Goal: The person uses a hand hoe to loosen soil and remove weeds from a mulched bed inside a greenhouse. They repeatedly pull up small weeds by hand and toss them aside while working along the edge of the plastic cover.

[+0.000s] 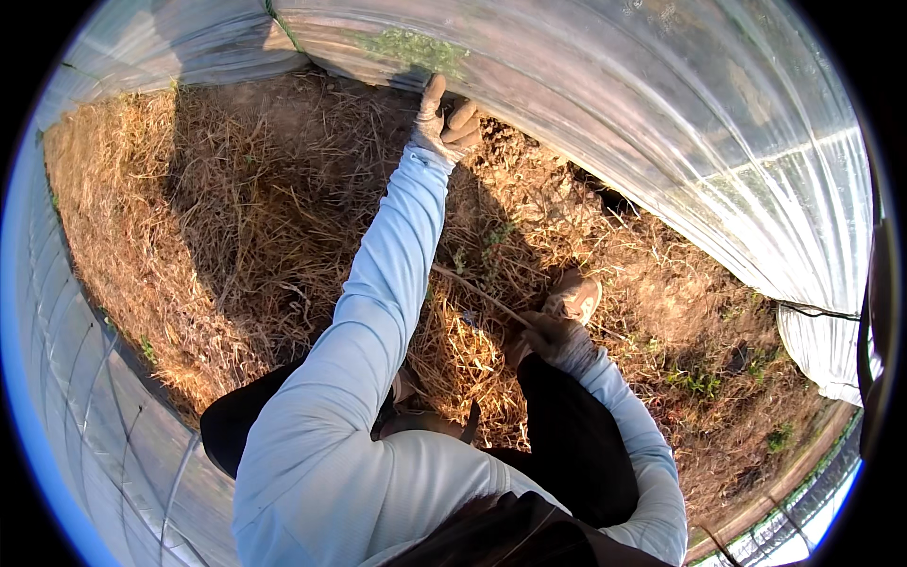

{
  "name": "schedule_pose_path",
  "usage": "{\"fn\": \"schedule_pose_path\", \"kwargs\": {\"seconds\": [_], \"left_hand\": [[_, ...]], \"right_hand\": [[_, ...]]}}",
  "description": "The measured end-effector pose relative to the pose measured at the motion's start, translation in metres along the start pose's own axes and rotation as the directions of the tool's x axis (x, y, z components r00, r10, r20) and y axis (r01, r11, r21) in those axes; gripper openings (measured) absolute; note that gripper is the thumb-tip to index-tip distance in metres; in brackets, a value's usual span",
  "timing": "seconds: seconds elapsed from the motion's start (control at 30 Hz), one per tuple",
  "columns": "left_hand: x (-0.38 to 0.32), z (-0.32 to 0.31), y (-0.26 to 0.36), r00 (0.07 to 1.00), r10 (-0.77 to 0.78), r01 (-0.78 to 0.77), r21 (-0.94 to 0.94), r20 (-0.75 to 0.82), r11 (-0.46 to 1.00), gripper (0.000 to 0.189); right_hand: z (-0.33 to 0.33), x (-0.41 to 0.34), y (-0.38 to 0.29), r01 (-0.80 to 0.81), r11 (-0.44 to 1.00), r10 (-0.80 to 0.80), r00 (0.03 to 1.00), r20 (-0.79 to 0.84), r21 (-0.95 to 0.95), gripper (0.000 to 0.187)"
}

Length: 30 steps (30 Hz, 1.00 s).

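My left hand (pixel 449 117), in a dirty tan glove, reaches out to the lower edge of a translucent plastic sheet (pixel 567 78). One finger points along the sheet and the others are curled; whether they pinch the plastic is not plain. My right hand (pixel 563 341), also gloved, is closed around a thin wooden stick or handle (pixel 489 298) beside my right knee. The stick slants up and left over dry straw, and its far end lies hidden behind my left sleeve.
Dry grass and straw (pixel 248 212) cover the soil around me. My shoe (pixel 574 294) stands near the right hand. A dark hole (pixel 615 200) opens at the sheet's edge. A dark cord (pixel 815 310) ties the gathered plastic at the right. More plastic sheeting (pixel 78 354) curves along the left.
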<state>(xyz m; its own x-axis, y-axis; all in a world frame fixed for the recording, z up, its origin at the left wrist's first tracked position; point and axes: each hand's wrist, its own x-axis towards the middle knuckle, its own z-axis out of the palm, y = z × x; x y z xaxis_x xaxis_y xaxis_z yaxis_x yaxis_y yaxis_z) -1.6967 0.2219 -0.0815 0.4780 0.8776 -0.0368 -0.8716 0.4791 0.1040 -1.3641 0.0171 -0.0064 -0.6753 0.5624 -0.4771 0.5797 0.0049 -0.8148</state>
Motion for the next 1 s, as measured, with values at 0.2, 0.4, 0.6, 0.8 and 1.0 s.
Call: {"fn": "schedule_pose_path", "kwargs": {"seconds": [0.2, 0.4, 0.6, 0.8, 1.0], "left_hand": [[0.002, 0.009, -0.01, 0.984, 0.038, 0.011, 0.272, -0.176, 0.962, 0.063], [0.005, -0.031, -0.026, 0.853, 0.192, -0.173, -0.085, 0.486, 0.981, 0.073], [0.012, -0.029, -0.008, 0.875, 0.182, -0.073, -0.251, 0.448, 0.965, 0.066], [0.005, -0.029, 0.012, 0.962, -0.028, 0.009, 0.072, 0.27, 0.997, 0.064], [0.002, -0.018, 0.022, 0.986, -0.098, 0.07, 0.199, 0.135, 0.978, 0.058]], "right_hand": [[-0.007, 0.001, -0.01, -0.038, 0.999, 0.038, 0.999, 0.016, -0.008, 0.036], [-0.01, -0.001, -0.013, -0.004, 1.0, 0.004, 1.0, 0.008, 0.025, 0.033], [-0.011, -0.005, -0.007, 0.005, 0.997, -0.006, 1.0, 0.011, 0.073, 0.032], [-0.01, -0.007, 0.002, 0.013, 0.998, -0.014, 1.0, 0.012, 0.066, 0.033], [-0.009, -0.009, 0.0, -0.002, 0.995, 0.006, 0.999, -0.042, 0.097, 0.034]]}}
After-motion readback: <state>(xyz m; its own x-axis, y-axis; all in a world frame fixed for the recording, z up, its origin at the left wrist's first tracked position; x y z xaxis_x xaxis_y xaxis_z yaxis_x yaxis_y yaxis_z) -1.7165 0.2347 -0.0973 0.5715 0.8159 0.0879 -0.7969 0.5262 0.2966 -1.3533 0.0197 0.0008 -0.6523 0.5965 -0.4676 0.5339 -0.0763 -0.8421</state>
